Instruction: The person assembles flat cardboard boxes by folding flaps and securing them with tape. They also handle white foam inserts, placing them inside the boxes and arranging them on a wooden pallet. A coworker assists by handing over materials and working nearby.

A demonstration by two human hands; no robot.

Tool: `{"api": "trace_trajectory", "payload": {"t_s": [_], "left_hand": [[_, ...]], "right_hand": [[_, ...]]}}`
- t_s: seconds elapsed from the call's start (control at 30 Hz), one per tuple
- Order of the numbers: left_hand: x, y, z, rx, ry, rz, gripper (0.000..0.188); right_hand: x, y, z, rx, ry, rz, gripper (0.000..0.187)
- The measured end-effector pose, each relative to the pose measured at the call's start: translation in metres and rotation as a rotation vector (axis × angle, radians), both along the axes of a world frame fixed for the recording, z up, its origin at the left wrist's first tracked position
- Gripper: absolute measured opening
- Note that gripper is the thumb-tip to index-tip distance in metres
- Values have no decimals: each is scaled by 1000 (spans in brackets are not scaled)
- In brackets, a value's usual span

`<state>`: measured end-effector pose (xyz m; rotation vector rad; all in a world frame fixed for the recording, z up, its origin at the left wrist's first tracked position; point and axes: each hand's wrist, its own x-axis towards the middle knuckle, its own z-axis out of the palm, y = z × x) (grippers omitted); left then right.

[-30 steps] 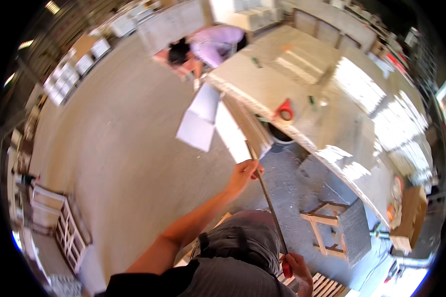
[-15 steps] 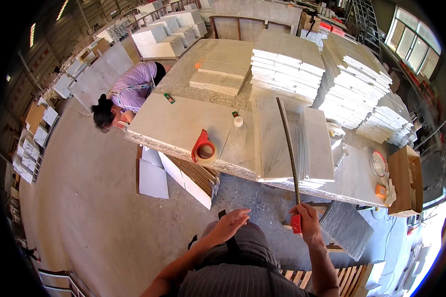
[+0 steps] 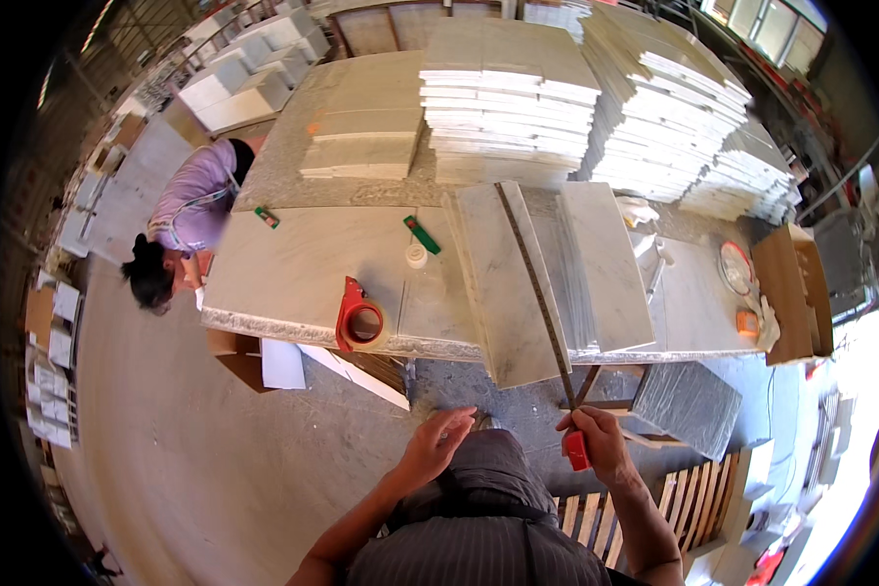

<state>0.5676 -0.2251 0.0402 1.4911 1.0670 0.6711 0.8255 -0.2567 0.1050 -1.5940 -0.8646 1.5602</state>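
A big stone worktable stood w/ stacks of pale slabs at the back. Two marble slabs lay on it, overhanging the near edge. A long metal straightedge ran diagonally across the slab, its red-handled end down past the table edge. Right hand had fingers curled tight round that red end. Left hand hung nearby, fingers loosely spread, holding nothing. Red tape dispenser sat nr the edge; another person bent at the far left side.
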Motion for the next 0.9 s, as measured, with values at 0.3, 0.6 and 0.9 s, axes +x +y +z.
{"api": "trace_trajectory", "payload": {"t_s": [0.3,0.6,0.9], "left_hand": [[17,60,39,629,204,-132,30],[39,76,39,971,282,-227,37],[46,79,37,988,332,-316,37]], "right_hand": [[-21,-13,-31,2,-53,-105,33],[-25,-13,-30,7,-83,-104,33],[-23,-11,-27,58,-52,-87,33]]}}
